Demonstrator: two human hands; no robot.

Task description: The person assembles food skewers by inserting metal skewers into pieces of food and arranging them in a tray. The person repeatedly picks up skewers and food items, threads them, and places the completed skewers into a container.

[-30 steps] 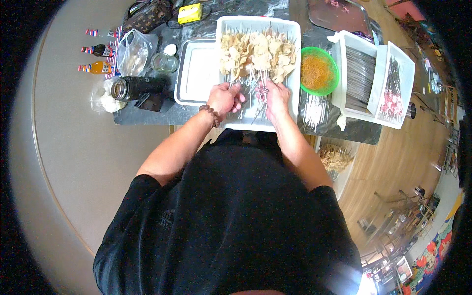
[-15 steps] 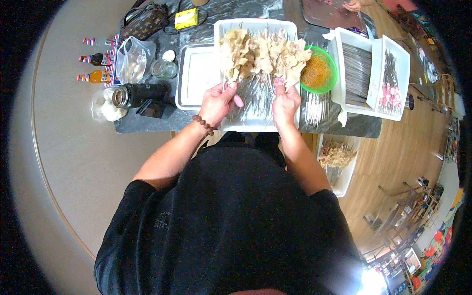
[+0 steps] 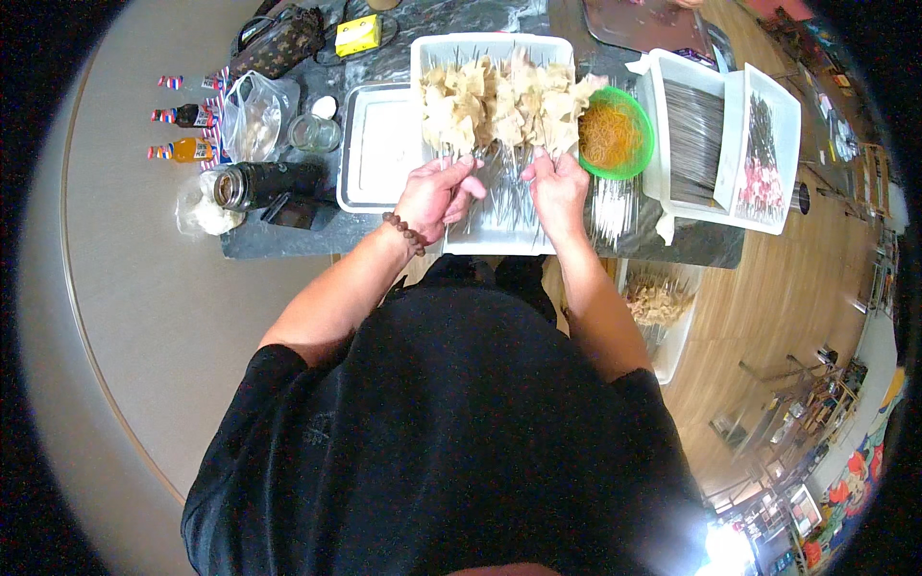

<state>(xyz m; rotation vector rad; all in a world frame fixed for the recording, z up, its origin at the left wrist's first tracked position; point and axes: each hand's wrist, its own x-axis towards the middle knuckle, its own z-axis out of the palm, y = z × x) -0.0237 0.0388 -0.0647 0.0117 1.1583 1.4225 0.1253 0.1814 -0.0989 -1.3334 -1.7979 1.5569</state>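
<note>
Skewers (image 3: 499, 163) loaded with pale folded tofu skin lie in the white tray (image 3: 427, 58) straight ahead of me on the desk (image 3: 288, 245), food ends heaped at the tray's far side, bare sticks pointing back at me. Their long axis runs from the far rim to the near rim. My left hand (image 3: 434, 195) and right hand (image 3: 557, 187) rest over the near half of the tray, each grip closed on a few thin sticks. I judge them light and stiff along the stick, while the folded skins look soft and easy to tear, so the bare stick near the tray's near edge is the place to hold. To the right of the tray sits a green bowl (image 3: 615, 134) of orange shreds; to its left, an empty shallow tray (image 3: 379, 144).
</note>
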